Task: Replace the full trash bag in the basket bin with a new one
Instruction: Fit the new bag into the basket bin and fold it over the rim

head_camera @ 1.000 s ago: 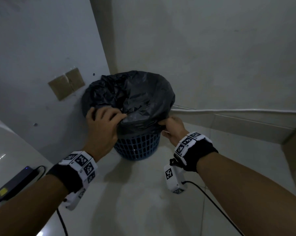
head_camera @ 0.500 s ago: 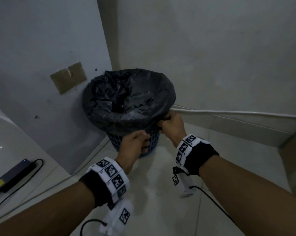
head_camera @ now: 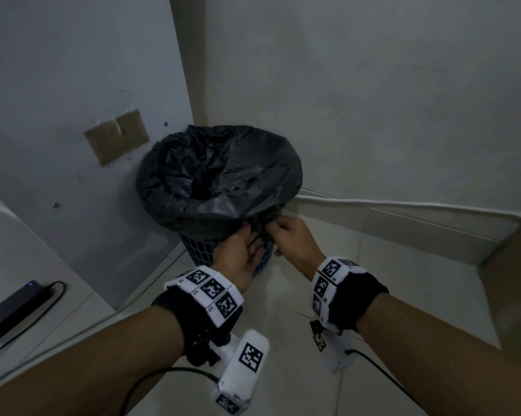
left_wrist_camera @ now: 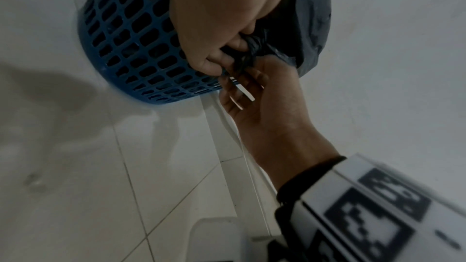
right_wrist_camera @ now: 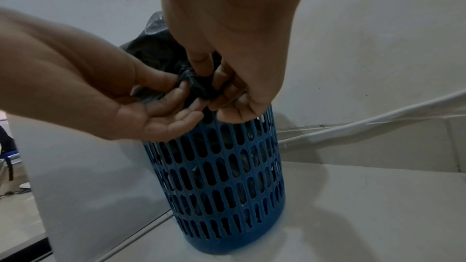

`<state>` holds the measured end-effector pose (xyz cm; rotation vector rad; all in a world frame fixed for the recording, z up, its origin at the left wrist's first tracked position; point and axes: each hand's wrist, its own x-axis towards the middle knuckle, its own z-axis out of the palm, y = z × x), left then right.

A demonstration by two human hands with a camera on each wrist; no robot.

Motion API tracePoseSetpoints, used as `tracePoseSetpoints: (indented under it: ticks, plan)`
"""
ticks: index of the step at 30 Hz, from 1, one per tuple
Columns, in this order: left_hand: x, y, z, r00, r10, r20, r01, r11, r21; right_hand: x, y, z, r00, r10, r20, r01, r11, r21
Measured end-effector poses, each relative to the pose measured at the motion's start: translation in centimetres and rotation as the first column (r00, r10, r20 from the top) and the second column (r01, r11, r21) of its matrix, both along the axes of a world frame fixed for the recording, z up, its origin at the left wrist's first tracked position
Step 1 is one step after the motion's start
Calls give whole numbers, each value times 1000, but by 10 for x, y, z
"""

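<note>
Now both hands, left hand (head_camera: pixel 239 256) and right hand (head_camera: pixel 293 240), pinch the bag's knot (right_wrist_camera: pixel 199 85).

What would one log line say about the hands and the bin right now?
step: loosening bag knot | left hand: pinches knot | right hand: pinches knot | bag: in bin

Blue slotted basket bin (right_wrist_camera: pixel 221 182) standing upright on the tiled floor in the wall corner. Black trash bag (head_camera: pixel 223 178) lines it, its crumpled mouth folded over the rim; a twisted knot (right_wrist_camera: pixel 199 85) hangs at the near edge.
</note>
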<state>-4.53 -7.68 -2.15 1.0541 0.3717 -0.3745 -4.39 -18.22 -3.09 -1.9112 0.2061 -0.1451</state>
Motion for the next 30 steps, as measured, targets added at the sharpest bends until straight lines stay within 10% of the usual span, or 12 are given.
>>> tracePoseSetpoints:
  ticks: [6, 12, 30]
  plan:
    - [3, 2, -3, 999, -27, 31, 24, 997, 77, 3, -1, -6, 998, -56, 7, 56, 998, -41]
    - [7, 0, -5, 996, -88, 21, 84, 987, 135, 3, 9, -10, 947, -299, -114, 320, 901, 292]
    - [-8, 7, 0, 979, -196, 65, 169, 943, 287, 0, 1, -4, 991, -119, 58, 123, 991, -59]
